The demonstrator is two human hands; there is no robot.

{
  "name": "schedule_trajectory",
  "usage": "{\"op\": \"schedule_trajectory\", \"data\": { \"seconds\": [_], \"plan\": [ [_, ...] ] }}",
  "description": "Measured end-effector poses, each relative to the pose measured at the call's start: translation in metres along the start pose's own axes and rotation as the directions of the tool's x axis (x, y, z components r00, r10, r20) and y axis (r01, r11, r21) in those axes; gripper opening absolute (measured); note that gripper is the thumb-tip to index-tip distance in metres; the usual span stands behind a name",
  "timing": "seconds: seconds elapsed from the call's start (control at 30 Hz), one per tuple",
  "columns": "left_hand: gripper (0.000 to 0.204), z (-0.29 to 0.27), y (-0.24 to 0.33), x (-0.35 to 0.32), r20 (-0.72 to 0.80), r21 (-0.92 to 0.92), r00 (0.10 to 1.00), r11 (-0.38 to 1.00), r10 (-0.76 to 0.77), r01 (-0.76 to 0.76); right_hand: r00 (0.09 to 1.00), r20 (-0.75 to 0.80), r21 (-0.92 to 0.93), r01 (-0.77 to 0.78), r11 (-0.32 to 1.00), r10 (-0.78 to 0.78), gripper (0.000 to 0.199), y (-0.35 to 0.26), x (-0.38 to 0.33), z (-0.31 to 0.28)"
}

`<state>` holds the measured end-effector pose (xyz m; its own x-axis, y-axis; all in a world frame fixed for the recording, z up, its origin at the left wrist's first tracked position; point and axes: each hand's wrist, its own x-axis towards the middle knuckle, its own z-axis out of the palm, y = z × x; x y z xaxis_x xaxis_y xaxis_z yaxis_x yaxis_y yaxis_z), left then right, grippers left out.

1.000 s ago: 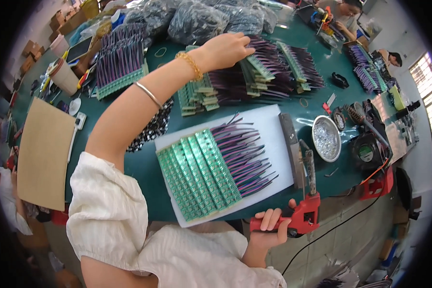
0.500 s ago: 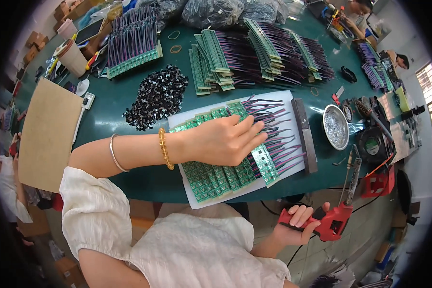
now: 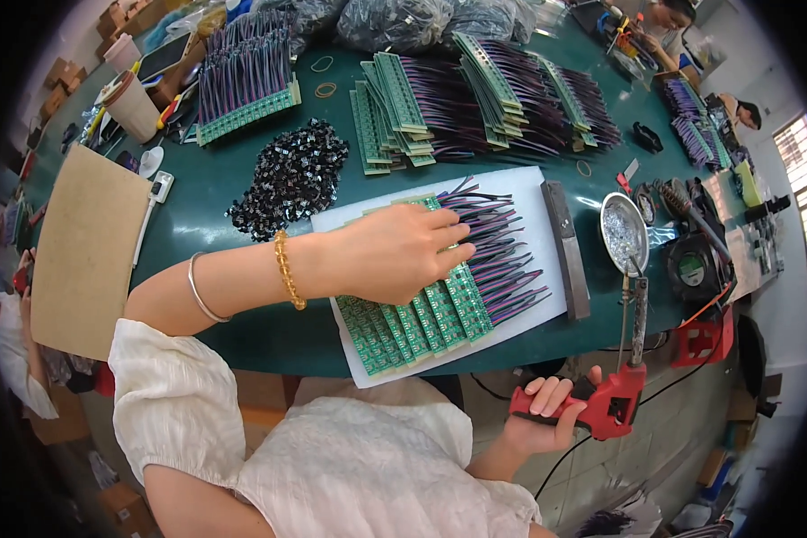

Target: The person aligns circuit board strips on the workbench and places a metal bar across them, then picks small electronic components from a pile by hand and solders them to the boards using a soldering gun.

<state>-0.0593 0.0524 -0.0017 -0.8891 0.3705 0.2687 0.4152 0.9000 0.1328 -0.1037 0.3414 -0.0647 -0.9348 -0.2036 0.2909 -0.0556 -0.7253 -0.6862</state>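
My left hand [image 3: 399, 251] reaches across a fanned row of green circuit board strips [image 3: 377, 336]. Its bent fingers grip the top, rightmost circuit board strip [image 3: 468, 303] near the wire side; the thumb is hidden. Dark and purple wires [image 3: 511, 269] stick out to the right from the strips. Under them lies a white foam pad [image 3: 529, 193]. My right hand [image 3: 547, 412] is wrapped round the handle of a red soldering gun [image 3: 614, 402], off the table's front edge. The gun points up, its tip at the near rim of a metal bowl [image 3: 608, 255] of shiny bits.
A dark bar [image 3: 565, 251] lies along the pad's right edge. Behind are a heap of small black parts [image 3: 291, 175] and stacks of wired boards [image 3: 403, 99]. A red stand [image 3: 704, 341] and black fan-like device [image 3: 693, 267] sit right. A brown board [image 3: 90, 260] lies left; co-workers sit far right.
My left hand has moved left, and the top circuit board strip now lies in line with the others. The soldering gun has swung left and up, its tip now at the bowl.
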Motion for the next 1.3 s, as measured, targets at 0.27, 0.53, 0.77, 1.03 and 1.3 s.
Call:
{"op": "schedule_trajectory", "data": {
  "seconds": [0.27, 0.53, 0.77, 1.03, 1.3],
  "plan": [
    [0.066, -0.018, -0.05, -0.015, 0.051, -0.289, 0.951, 0.907, -0.304, 0.305, 1.0, -0.001, -0.041, -0.023, 0.999, 0.023, 0.049, 0.002, 0.0, -0.001],
    [0.057, -0.006, -0.055, -0.017, 0.113, -0.514, 0.914, 0.764, -0.389, 0.389, 0.993, 0.043, -0.032, -0.11, 0.993, 0.112, 0.051, 0.01, -0.005, 0.016],
    [0.038, -0.011, -0.062, 0.023, -0.174, -0.448, 0.935, 0.87, -0.31, 0.205, 0.98, -0.036, -0.845, 0.074, 0.529, -0.196, 0.05, -0.005, 0.027, -0.001],
    [0.042, 0.045, -0.067, 0.153, -0.013, -0.185, 0.993, 0.976, -0.121, 0.116, 0.911, 0.299, -0.934, 0.341, 0.109, -0.284, 0.047, 0.015, 0.069, -0.032],
    [0.023, 0.051, -0.076, 0.186, 0.176, -0.071, 0.982, 0.994, -0.067, 0.081, 0.888, 0.399, -0.914, 0.405, -0.021, -0.227, 0.059, 0.014, 0.076, -0.028]
  ]
}}
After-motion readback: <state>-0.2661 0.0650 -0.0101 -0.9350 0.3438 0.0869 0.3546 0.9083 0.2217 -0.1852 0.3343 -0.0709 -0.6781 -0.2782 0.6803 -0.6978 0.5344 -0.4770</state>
